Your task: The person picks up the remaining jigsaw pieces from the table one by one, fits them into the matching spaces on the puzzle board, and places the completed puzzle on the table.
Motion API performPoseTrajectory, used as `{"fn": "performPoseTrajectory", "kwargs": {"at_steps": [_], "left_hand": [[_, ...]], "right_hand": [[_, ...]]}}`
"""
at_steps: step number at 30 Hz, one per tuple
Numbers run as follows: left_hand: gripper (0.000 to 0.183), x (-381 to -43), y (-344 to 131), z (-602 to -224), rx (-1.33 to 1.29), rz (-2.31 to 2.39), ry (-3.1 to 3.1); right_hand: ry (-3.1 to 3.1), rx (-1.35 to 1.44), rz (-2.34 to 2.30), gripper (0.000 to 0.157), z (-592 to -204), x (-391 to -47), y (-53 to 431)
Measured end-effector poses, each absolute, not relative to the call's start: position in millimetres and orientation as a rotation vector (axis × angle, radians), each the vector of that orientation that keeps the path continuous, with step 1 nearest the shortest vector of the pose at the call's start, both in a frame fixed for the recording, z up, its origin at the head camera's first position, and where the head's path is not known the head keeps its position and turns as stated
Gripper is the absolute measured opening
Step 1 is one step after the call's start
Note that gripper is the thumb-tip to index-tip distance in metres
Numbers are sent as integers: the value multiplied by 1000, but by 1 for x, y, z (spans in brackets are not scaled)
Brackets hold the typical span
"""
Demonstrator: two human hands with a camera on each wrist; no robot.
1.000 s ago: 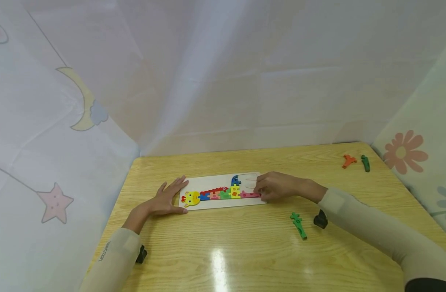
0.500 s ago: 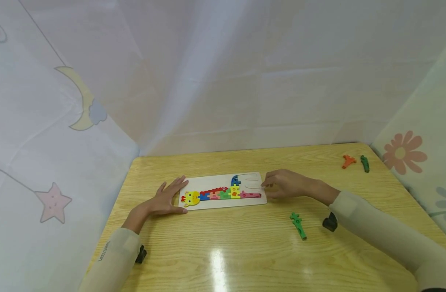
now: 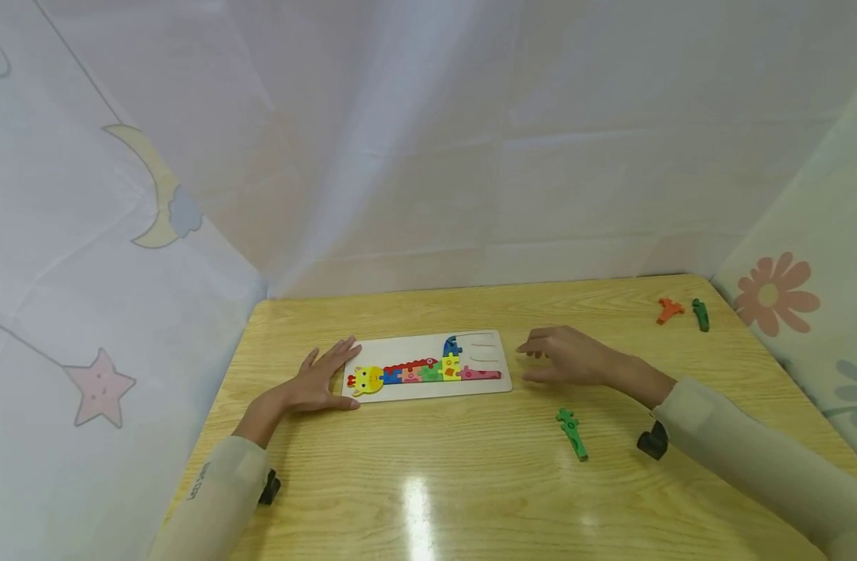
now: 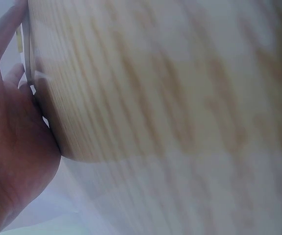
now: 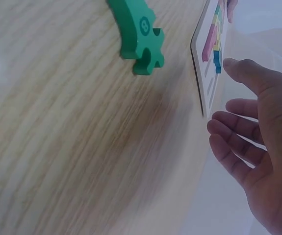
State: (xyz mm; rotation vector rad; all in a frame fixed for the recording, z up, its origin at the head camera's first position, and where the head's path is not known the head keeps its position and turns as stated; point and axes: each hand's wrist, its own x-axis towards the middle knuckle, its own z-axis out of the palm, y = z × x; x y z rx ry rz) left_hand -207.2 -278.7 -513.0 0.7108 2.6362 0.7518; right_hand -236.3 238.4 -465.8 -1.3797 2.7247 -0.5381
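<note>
A white puzzle board [image 3: 400, 348] lies flat on the table with a giraffe of coloured pieces in it, from a yellow head [image 3: 367, 380] to a pink leg piece [image 3: 481, 375]. Bare outlined slots show at its right end. My left hand [image 3: 316, 384] rests across the board's left end, thumb and fingers spread. Just off the right end hovers my right hand [image 3: 567, 357], fingers loosely bent and holding nothing. Toward me from it lies a green puzzle piece [image 3: 573, 435]; the right wrist view shows a knobbed end and a printed number on a green piece [image 5: 136, 29].
An orange puzzle piece [image 3: 670, 310] and a dark green piece [image 3: 700, 315] lie at the table's far right corner. Pale printed cloth [image 3: 428, 156] stands along the back and sides of the wooden table [image 3: 372, 483].
My right hand has let go of the pink leg piece, now fully visible in the board, and drawn away to the right. My left hand has stayed on the board.
</note>
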Motion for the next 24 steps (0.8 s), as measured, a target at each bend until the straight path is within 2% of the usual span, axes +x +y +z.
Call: {"fn": "performPoseTrajectory", "kwargs": {"at_steps": [16,24], "left_hand": [[109,-207,-278,-508,717,725,2639],[108,-206,-277,-508,714,744,2632]], "right_hand": [[2895,-1269,-530,51,-471,-212,259],[2918,-1235,-547,49,-472,-198,265]]}}
